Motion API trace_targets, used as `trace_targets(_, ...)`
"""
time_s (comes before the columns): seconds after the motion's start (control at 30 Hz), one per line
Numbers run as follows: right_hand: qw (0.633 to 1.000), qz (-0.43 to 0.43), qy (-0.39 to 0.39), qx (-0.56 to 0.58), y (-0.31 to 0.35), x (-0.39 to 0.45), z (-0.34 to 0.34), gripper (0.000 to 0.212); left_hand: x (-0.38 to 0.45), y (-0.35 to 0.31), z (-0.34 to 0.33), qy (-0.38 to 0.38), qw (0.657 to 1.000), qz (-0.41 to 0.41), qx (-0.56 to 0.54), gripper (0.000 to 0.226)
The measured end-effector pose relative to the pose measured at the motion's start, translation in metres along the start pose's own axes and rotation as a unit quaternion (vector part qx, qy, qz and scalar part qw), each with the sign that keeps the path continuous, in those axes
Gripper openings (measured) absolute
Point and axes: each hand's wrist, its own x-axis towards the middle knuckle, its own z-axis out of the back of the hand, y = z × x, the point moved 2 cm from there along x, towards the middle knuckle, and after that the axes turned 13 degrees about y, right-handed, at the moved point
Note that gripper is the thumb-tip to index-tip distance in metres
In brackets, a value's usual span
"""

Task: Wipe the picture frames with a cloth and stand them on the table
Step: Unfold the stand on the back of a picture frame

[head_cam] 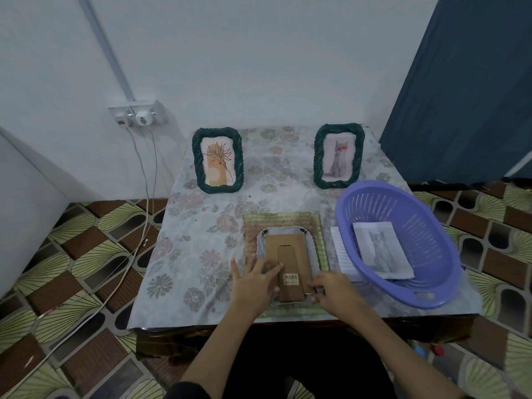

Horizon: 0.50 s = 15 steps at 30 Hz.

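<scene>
Frame (285, 264), face-down on green cloth (283, 221) (stand side up): left hand (253, 283) presses flat, released; right hand (331, 289) pinches corner clip. Advise steady downward pressure, gentle turning.

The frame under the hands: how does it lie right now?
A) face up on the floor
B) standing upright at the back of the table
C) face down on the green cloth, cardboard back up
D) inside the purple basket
C: the frame lies flat on the green cloth, its brown cardboard back and stand facing up, with the left hand and right hand on it.
</scene>
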Motion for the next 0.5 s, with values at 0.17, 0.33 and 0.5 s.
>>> trace_targets(0.17,0.996,-0.020,-0.057,0.058,0.001,-0.002,-0.001,0.026,0.001,0.000,-0.001,0.004,1.000,0.001,-0.003,0.052)
trace_targets(0.33,0.994,-0.041,-0.078,0.061,0.009,-0.003,-0.004,0.018,0.001,0.001,-0.002,0.009,1.000,0.001,0.002,0.053)
trace_targets(0.5,0.984,-0.061,-0.097,0.134,0.011,0.003,-0.010,0.019,0.001,0.001,-0.002,0.010,1.000,-0.003,-0.004,0.052)
